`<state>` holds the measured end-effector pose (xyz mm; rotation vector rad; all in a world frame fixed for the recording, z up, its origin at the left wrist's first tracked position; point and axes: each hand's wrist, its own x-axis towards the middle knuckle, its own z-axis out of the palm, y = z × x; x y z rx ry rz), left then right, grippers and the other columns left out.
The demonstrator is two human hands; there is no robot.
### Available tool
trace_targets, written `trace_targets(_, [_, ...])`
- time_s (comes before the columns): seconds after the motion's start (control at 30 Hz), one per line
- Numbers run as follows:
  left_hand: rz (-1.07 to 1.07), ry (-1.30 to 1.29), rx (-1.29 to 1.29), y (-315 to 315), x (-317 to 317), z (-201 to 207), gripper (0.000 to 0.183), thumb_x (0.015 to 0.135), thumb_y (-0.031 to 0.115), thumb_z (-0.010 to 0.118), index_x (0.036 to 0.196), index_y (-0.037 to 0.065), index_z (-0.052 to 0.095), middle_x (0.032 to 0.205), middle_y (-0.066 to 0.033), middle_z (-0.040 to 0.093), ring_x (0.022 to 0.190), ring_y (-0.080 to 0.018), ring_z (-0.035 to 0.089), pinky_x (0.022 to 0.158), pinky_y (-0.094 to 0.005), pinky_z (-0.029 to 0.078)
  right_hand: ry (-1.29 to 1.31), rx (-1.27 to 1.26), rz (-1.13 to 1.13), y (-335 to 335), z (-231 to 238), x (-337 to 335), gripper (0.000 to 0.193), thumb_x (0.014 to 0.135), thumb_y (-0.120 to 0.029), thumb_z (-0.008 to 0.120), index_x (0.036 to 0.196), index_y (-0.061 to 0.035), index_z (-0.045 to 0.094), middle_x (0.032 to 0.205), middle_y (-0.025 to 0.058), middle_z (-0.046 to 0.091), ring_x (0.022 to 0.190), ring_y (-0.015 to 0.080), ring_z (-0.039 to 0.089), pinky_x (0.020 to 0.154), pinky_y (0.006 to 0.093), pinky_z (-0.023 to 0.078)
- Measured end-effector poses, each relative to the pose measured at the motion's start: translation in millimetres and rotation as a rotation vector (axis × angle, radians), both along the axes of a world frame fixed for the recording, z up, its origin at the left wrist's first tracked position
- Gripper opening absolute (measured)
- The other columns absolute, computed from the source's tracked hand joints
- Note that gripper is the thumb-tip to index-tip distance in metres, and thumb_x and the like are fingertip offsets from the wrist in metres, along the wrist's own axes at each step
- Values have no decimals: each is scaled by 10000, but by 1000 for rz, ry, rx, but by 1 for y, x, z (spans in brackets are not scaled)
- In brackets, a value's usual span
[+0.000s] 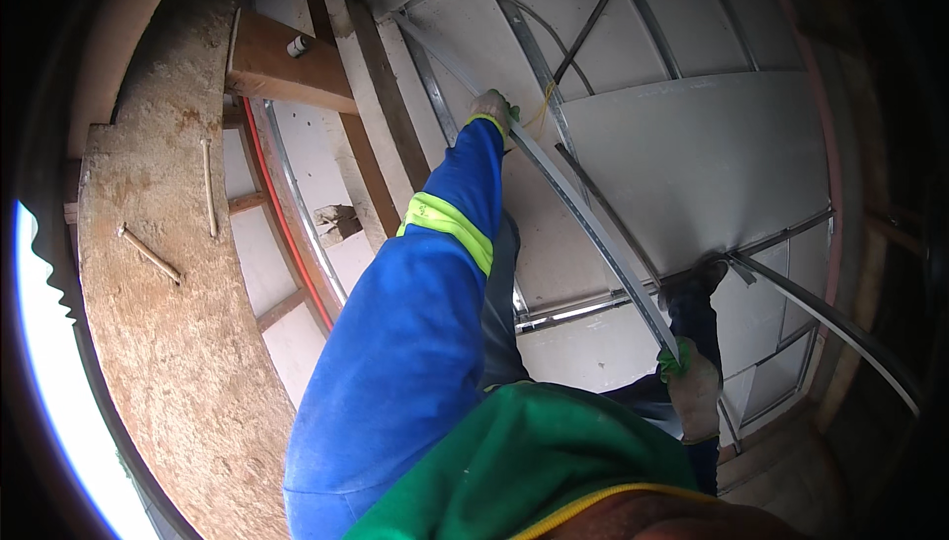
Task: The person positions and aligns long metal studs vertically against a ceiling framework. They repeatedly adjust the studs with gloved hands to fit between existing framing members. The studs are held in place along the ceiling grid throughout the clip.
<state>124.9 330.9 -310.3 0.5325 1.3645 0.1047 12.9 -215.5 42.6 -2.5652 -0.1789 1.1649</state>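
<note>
A long, thin metal channel (583,212) slants across the middle, from the upper left down to the lower right. My left hand (491,110), in a grey and green work glove, is wrapped round it in its upper part. The left arm is stretched out in a blue sleeve with a yellow band. Close to my body, my right hand (692,394), gloved alike, closes on the near end of the same channel. Its fingers are partly hidden. Below the channel spreads a surface of pale boards (692,159) and metal framing.
A wide wooden plank (158,273) with two nails (148,253) runs along the left. Timber beams (376,75) stand beside it. A red pipe (282,209) passes between them. A dark cable (534,18) hangs at the top. My dark boot (697,281) rests on the framing, near another metal strip (830,317).
</note>
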Motion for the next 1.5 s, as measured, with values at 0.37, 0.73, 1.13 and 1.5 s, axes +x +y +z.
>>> trace_targets(0.37, [91,167,-35,6,-10,11,230,1050,241,551,1166,46,591,972,-137,646,706,-309,671,649,-469,584,-12,125,-46,7,-25,-27,127,987,-215,659,1081,-130,668,867,63,715,776,265,710,710,371,558])
trace_targets(0.73, [-211,-213,342,-67,86,98,153,1019,171,667,1077,40,612,872,-103,653,673,-279,701,527,-396,580,528,346,-713,37,29,-8,472,962,-44,683,1416,-65,557,824,-18,585,608,68,536,505,235,450])
trace_targets(1.13, [-304,-397,195,-114,174,126,265,1029,69,574,1260,-38,501,959,-125,623,703,-273,702,517,-389,581,578,608,-832,167,-19,100,502,1051,-174,633,1525,-177,467,717,-50,487,486,48,440,394,237,370])
trace_targets(1.5, [-193,-348,248,-131,160,184,183,1038,118,522,1207,62,480,802,-104,562,528,-249,565,445,-399,426,773,818,-787,128,50,113,480,1048,-215,660,1496,-132,509,771,-49,462,535,49,433,402,206,329])
